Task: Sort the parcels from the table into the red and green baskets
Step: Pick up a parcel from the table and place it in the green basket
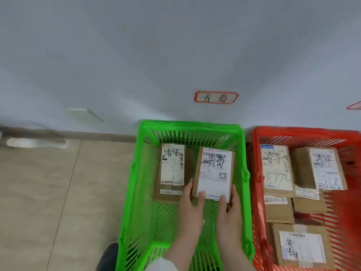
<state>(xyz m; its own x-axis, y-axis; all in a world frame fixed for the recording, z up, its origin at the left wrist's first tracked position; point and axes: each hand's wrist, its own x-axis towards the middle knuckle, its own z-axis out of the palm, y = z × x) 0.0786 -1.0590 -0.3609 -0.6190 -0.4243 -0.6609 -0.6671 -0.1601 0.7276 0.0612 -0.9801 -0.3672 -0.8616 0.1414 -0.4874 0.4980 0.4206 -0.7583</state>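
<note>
While over the green basket, both hands' grip clasps the parcel's near end.

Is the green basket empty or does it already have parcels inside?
Not empty: one parcel lies in the green basket.

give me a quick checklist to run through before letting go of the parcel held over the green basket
1. Both hands on the parcel: left hand and right hand grip the near end of the brown cardboard parcel with the white shipping label. ok
2. Parcel is over the green plastic mesh basket, not the red plastic basket. ok
3. Free floor space in the green basket beside the taped cardboard parcel already lying there. ok
4. Label faces up and is readable. ok
5. Handwriting on the label matches the red-bordered wall sign above the green basket. cannot tell, sign is blurred
6. Parcel already resting on the basket floor. cannot tell
</note>
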